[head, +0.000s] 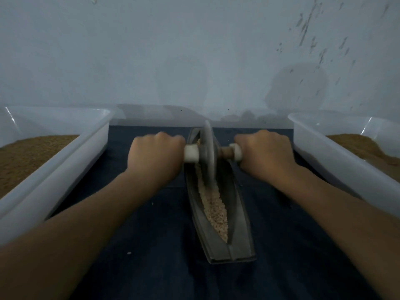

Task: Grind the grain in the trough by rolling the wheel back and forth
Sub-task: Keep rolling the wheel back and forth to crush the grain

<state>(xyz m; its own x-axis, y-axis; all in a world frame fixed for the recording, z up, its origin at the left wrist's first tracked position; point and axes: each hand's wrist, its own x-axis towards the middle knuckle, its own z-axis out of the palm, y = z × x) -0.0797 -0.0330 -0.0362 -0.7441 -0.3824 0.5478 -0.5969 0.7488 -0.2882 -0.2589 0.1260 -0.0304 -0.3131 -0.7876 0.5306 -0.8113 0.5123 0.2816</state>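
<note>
Head view: we see a pale blue-grey wall (pixel 151 50) filling the upper half, with dark flecks on its right side. Below it is a surface covered by dark blue cloth (pixel 151 245). A white plastic tray (pixel 65 169) sits at the left edge, holding brown meal (pixel 28 156). A second white tray (pixel 324 161) sits at the right edge with a brown heap (pixel 363 146) in it. We note a third pale tray (pixel 155 118) against the wall at the back; we cannot tell its contents.

The grey boat-shaped trough (pixel 240 234) lies on the cloth between the two side trays, running lengthwise away from us. Two bare forearms reach in from the bottom corners. The left hand (pixel 155 154) is a fist wrapped round the left end of the axle (pixel 225 152). The right hand (pixel 266 152) is wrapped round the right end in the same way. Both are knuckles up and slightly motion-blurred.

The grey disc wheel (pixel 208 154) stands upright on edge in the far half of the trough, between the hands. White collars (pixel 191 153) sit on the axle either side of it, each touching a fist. Pale crushed grain (pixel 216 211) lies along the trough's groove, mostly on the near side of the wheel. A few stray grains (pixel 129 253) lie on the cloth to the trough's left.
</note>
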